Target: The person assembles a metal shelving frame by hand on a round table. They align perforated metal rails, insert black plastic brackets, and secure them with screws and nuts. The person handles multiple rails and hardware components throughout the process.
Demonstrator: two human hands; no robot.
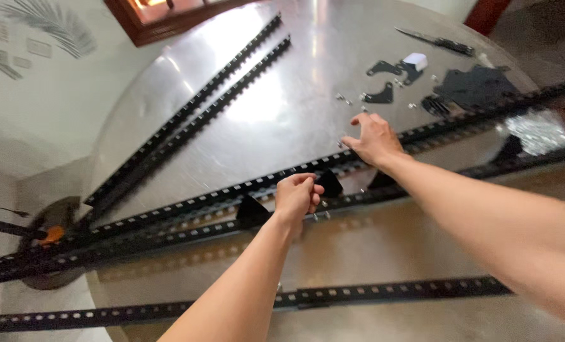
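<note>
Nearest to me: a black perforated metal rail (384,292) lies flat across the bottom of the head view, on the round metal table (295,107).
My left forearm: it rises from the lower middle, wrist bent slightly inward.
My left hand (297,196): curled into a loose fist, fingers pressed together on a small black triangular bracket (330,183); I judge it holds the bracket steady against the rail.
Second bracket (252,211): just left of that hand, seated on the same rail.
Middle rails (187,206): a pair running side by side from lower left to upper right, passing under both hands.
My right forearm: it comes in from the right edge, stretched out long.
My right hand (376,138): spread, palm down, fingertips touching the table beside the upper rail. Whether it pinches anything, I cannot tell.
Small screws (344,98): scattered just beyond those fingertips.
Flat black plates (472,85): farther right, near a white block (415,61).
Far rails (225,85): two more, angled off to the upper left, well apart from my hands.
</note>
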